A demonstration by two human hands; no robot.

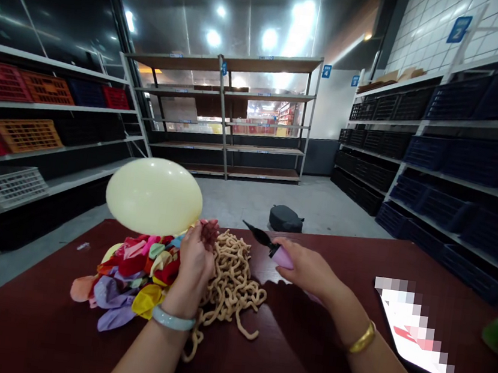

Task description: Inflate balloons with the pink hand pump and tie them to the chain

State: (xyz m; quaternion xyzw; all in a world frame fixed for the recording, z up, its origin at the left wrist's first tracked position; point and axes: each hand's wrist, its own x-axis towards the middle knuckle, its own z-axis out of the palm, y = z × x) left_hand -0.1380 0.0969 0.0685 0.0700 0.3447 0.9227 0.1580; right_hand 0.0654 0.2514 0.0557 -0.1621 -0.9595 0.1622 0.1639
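Observation:
My left hand (198, 251) pinches the neck of an inflated pale yellow balloon (154, 196), which floats out to the left above the table. In my right hand (303, 264) is a pink balloon pump (283, 257) with a black nozzle pointing up and left, apart from the balloon. Below my left hand lies a pile of limp balloons (123, 280) in many colours. Beside it, partly behind that hand, a heap of tan twisted cord (235, 278) spreads over the dark red table (301, 350).
A phone (412, 333) with a lit, partly blurred screen lies at the right of the table. A dark bag-like object (285, 218) sits on the floor beyond the far edge. Shelves with crates (32, 136) line both sides, and a rack (222, 110) stands at the back.

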